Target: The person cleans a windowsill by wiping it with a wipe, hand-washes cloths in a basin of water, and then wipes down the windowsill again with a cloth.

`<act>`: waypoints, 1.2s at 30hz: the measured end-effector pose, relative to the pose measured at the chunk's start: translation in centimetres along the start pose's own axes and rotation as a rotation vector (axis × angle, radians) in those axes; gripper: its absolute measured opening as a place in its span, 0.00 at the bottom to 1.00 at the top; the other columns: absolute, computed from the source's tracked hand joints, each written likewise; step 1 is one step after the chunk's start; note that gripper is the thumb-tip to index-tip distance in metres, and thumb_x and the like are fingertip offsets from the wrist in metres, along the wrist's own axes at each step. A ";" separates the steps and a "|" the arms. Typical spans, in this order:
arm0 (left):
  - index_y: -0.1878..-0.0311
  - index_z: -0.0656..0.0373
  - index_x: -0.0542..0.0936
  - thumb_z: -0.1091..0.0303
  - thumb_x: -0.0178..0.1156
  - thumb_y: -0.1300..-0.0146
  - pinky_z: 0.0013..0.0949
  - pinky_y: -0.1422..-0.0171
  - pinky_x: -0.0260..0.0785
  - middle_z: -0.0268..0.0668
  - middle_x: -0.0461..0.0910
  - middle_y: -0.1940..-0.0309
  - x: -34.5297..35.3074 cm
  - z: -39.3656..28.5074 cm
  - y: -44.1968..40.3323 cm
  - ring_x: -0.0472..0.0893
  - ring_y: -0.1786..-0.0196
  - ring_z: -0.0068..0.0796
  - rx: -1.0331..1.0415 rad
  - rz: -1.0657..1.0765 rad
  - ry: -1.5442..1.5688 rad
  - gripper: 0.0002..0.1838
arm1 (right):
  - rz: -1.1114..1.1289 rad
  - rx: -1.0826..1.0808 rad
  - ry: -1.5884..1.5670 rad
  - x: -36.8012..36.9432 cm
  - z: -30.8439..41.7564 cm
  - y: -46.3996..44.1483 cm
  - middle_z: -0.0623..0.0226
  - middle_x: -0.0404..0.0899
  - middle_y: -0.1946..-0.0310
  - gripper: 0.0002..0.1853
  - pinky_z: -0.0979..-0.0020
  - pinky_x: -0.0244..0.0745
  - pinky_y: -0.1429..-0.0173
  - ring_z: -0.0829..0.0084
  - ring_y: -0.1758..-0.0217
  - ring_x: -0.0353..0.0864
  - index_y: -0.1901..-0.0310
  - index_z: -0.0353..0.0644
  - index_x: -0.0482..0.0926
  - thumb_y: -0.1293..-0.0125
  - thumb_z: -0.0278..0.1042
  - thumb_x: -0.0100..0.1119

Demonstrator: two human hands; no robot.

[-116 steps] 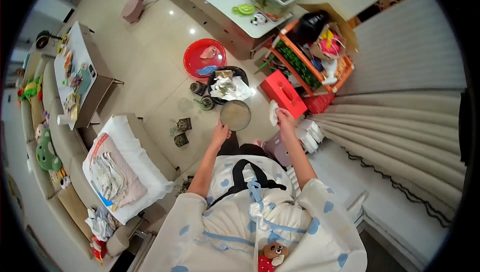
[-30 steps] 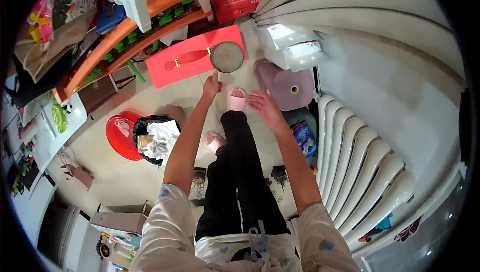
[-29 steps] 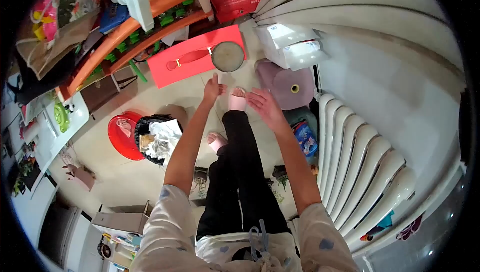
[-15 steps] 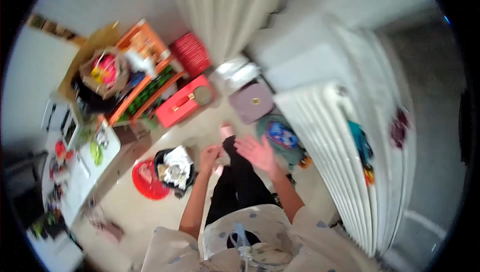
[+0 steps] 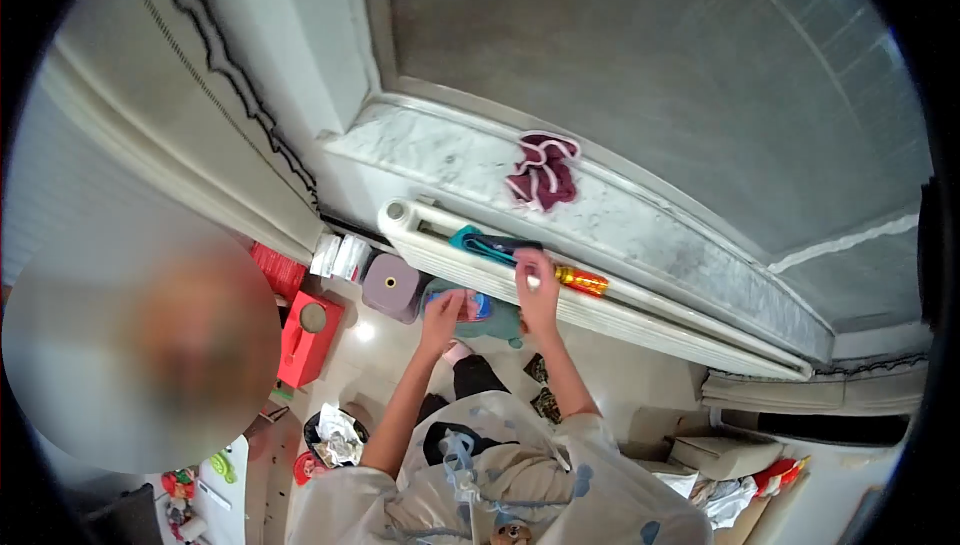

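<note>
My left hand (image 5: 445,317) is over the blue-and-red packet (image 5: 474,307) that lies on a grey-green bag (image 5: 500,325) by the radiator. Its fingers are drawn together, and I cannot make out what, if anything, is in them. My right hand (image 5: 538,290) is at the top of the white radiator (image 5: 640,317), with its fingers curled round toward the thumb. Its fingertips overlap the end of a dark and teal cloth (image 5: 490,247) lying along the radiator; whether they grip it is hidden. Right beside that hand sits a shiny orange-and-red packet (image 5: 581,281).
On the marble sill (image 5: 440,150) lies a maroon cloth with white trim (image 5: 545,171). A mauve lidded bin (image 5: 391,288) and a red box (image 5: 308,340) stand to the left. A lined waste bin (image 5: 338,437) is near my left elbow. Cardboard boxes (image 5: 725,455) are at lower right.
The view has swung right to face the radiator and window. My right hand was spread flat and is now curled at the radiator top. My left hand stays drawn together.
</note>
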State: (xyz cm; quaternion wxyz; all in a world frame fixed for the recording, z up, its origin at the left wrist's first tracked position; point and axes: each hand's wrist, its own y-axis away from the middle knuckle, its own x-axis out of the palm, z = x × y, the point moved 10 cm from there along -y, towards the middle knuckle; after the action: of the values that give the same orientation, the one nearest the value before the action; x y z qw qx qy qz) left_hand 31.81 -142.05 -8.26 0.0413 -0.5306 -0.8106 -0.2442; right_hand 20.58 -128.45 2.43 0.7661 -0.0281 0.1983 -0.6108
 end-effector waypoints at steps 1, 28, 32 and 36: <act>0.57 0.66 0.74 0.61 0.46 0.34 0.24 0.59 0.69 0.35 0.77 0.71 1.6 -1.4 -1.0 0.75 0.69 0.21 0.004 0.055 -0.025 0.16 | -0.083 -0.119 0.233 -1.4 2.5 -2.6 0.62 0.73 0.59 0.12 0.68 0.65 0.50 0.67 0.57 0.71 0.59 0.38 0.72 0.46 0.25 0.57; 0.40 0.58 0.60 0.42 0.43 0.39 0.43 0.45 0.65 0.39 0.67 0.48 -18.4 1.7 24.9 0.70 0.48 0.31 0.516 -0.764 0.956 0.32 | 1.524 -0.449 -0.172 32.0 13.8 24.2 0.61 0.71 0.71 0.04 0.70 0.67 0.55 0.66 0.62 0.72 0.73 0.37 0.74 0.54 0.21 0.52; 0.41 0.49 0.62 0.42 0.45 0.39 0.35 0.51 0.65 0.31 0.69 0.53 -21.6 11.2 32.5 0.70 0.55 0.25 0.514 -1.116 1.089 0.29 | 1.867 -0.559 -0.219 31.9 14.6 38.9 0.61 0.70 0.70 0.06 0.70 0.68 0.58 0.64 0.64 0.73 0.72 0.38 0.74 0.55 0.21 0.52; 0.48 0.47 0.66 0.52 0.51 0.40 0.27 0.55 0.64 0.26 0.71 0.60 -22.8 15.5 41.5 0.71 0.58 0.19 0.638 -1.302 1.192 0.19 | 2.108 -0.630 -0.300 32.2 14.2 50.8 0.62 0.73 0.69 0.08 0.73 0.69 0.58 0.68 0.64 0.75 0.70 0.37 0.76 0.55 0.21 0.53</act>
State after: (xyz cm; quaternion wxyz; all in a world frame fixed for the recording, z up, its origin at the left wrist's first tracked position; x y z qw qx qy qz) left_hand 81.28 -141.20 -14.72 0.4486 0.2764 -0.8218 -0.2168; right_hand 77.96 -148.95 -7.67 0.8768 -0.1124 0.1747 0.4336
